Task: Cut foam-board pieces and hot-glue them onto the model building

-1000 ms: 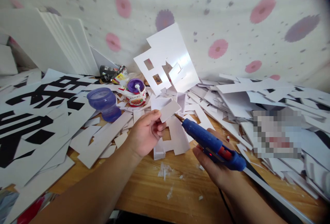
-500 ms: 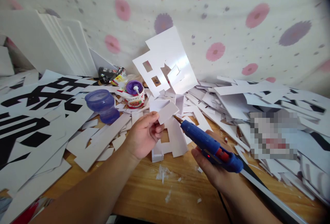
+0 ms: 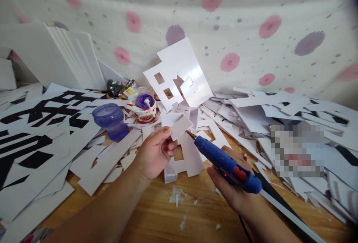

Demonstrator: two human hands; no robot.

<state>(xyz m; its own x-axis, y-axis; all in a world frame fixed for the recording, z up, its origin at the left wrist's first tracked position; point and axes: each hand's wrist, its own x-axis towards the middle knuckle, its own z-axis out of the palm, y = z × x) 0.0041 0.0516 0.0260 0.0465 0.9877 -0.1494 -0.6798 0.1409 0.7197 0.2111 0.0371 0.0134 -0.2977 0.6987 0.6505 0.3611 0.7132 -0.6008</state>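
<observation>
Pinched between the thumb and fingers of my left hand (image 3: 156, 152) is a small white board piece (image 3: 181, 126), tilted up. My right hand (image 3: 233, 185) wraps round a blue glue gun (image 3: 223, 161) with a long glue stick (image 3: 291, 213) running out of its back and a small red light glowing. The metal nozzle (image 3: 191, 135) points at the right edge of the piece; whether it touches cannot be told. Behind and below the piece stands a white board structure (image 3: 192, 157) with upright walls and openings, partly hidden by my left hand.
A large white cut-out board (image 3: 190, 64) leans at the back. Left of it are a paper tub (image 3: 147, 114) and a purple translucent container (image 3: 109, 118). Board scraps (image 3: 248, 123) pile up on the right, black-patterned sheets (image 3: 36, 135) on the left. Glue bits lie on the wooden table (image 3: 156, 213).
The view has tipped up slightly, so most things sit lower in the picture. The nozzle has shifted slightly down along the piece's edge. Both hands keep their holds.
</observation>
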